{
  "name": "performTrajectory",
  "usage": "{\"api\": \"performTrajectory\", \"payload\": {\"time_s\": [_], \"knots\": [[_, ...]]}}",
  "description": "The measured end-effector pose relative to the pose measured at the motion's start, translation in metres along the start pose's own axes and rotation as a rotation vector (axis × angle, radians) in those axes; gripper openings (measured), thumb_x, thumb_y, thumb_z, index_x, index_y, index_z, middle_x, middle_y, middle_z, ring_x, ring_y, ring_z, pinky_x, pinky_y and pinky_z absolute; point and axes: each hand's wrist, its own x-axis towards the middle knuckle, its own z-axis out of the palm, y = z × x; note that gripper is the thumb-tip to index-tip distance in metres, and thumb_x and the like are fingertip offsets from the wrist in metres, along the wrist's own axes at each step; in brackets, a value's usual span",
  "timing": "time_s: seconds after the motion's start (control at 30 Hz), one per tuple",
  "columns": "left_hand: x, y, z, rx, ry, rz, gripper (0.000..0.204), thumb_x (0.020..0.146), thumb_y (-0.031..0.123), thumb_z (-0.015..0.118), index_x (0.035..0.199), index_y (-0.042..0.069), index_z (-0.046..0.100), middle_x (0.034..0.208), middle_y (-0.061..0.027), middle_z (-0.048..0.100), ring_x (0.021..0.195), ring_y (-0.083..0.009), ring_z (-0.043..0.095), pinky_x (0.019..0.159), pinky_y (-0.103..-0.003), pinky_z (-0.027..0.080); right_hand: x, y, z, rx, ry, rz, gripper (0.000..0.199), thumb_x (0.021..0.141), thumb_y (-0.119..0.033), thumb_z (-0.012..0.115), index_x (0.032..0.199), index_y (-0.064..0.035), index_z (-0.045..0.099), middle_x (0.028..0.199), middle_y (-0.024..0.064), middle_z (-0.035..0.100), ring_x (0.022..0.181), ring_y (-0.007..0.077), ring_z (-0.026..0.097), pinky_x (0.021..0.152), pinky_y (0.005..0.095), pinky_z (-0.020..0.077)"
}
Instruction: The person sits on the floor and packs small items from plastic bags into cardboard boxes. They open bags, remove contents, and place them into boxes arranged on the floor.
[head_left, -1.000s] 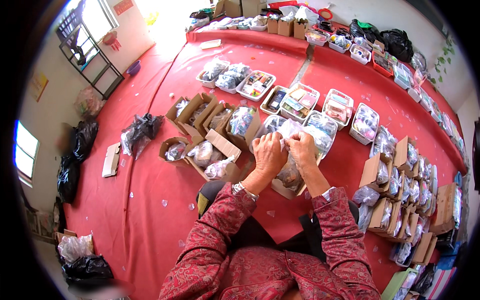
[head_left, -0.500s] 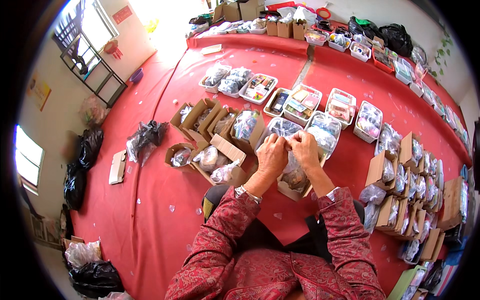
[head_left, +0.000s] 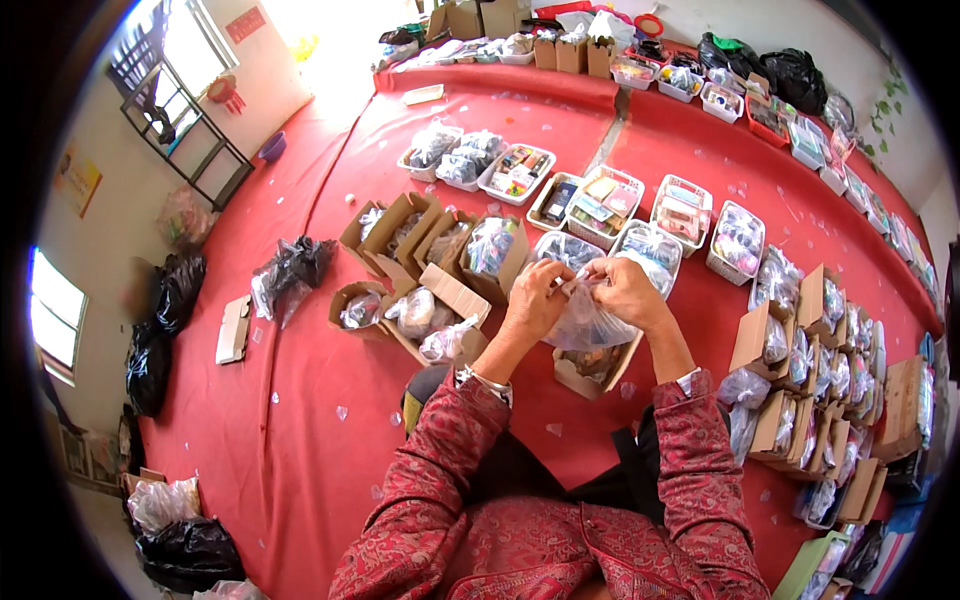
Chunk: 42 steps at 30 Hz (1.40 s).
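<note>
A clear plastic bag (head_left: 590, 322) hangs from my two hands above an open cardboard box (head_left: 585, 378). My left hand (head_left: 537, 298) pinches the gathered top of the bag from the left. Close beside it, my right hand (head_left: 628, 288) grips the bag's top with bent fingers. What lies inside the bag is hard to make out. Just beyond my hands stand a white basket of bagged items (head_left: 567, 248) and another white basket (head_left: 650, 252), partly behind my right hand.
To the left are several cardboard boxes (head_left: 497, 262) of bagged goods. More boxes (head_left: 780, 340) crowd the right side. White baskets (head_left: 516, 175) line up farther off. A black plastic bag (head_left: 292, 272) lies on the red floor covering (head_left: 330, 460).
My hands have moved slightly apart and the bag's body now shows between and below them, puffed out over the box. The surrounding boxes and baskets stay put.
</note>
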Motion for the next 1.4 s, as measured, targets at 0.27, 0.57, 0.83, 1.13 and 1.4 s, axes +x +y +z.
{"api": "performTrajectory", "payload": {"time_s": [0.27, 0.57, 0.83, 1.13, 1.4], "knots": [[-0.001, -0.006, 0.002, -0.156, -0.111, -0.253, 0.018, 0.070, 0.003, 0.063, 0.088, 0.000, 0.065, 0.067, -0.0094, 0.062, 0.061, -0.0140, 0.058, 0.059, -0.027, 0.047, 0.000, 0.006, -0.001, -0.038, 0.092, 0.063, 0.010, 0.072, -0.005, 0.062, 0.077, 0.0036, 0.065, 0.064, 0.0035, 0.061, 0.062, 0.0068, 0.052, 0.058, 0.0243, 0.0426], [0.000, -0.018, 0.002, -0.445, -0.202, -0.364, 0.014, 0.082, 0.007, 0.061, 0.092, -0.001, 0.062, 0.073, 0.0004, 0.059, 0.066, -0.0057, 0.052, 0.061, -0.021, 0.043, -0.003, -0.003, -0.001, 0.208, 0.057, 0.026, 0.011, 0.074, -0.004, 0.064, 0.085, -0.0006, 0.063, 0.062, -0.0025, 0.053, 0.057, 0.0036, 0.046, 0.052, 0.0200, 0.0379], [-0.001, -0.024, 0.003, -0.582, -0.268, -0.374, 0.012, 0.084, 0.009, 0.059, 0.093, 0.000, 0.060, 0.079, -0.0015, 0.061, 0.073, -0.0073, 0.056, 0.067, -0.021, 0.046, -0.005, -0.011, -0.009, 0.376, 0.035, 0.148, 0.009, 0.080, -0.009, 0.061, 0.082, -0.0009, 0.064, 0.065, -0.0030, 0.057, 0.051, 0.0011, 0.045, 0.045, 0.0165, 0.0357], [-0.005, -0.025, 0.010, -0.412, -0.140, -0.259, 0.011, 0.075, 0.006, 0.063, 0.079, -0.002, 0.058, 0.064, -0.0053, 0.055, 0.060, -0.0121, 0.051, 0.055, -0.029, 0.043, -0.003, -0.024, -0.006, -0.033, 0.221, -0.093, 0.023, 0.072, -0.020, 0.067, 0.088, -0.0035, 0.066, 0.073, 0.0123, 0.061, 0.067, 0.0210, 0.058, 0.061, 0.0311, 0.0453], [-0.008, -0.002, 0.002, -0.284, -0.106, -0.167, 0.015, 0.077, 0.011, 0.063, 0.084, -0.001, 0.060, 0.068, -0.0096, 0.059, 0.060, -0.0136, 0.054, 0.058, -0.029, 0.045, -0.002, -0.024, 0.019, -0.263, 0.244, -0.181, 0.015, 0.079, -0.016, 0.059, 0.079, -0.0018, 0.063, 0.074, 0.0173, 0.061, 0.068, 0.0330, 0.060, 0.061, 0.0391, 0.0456]]}}
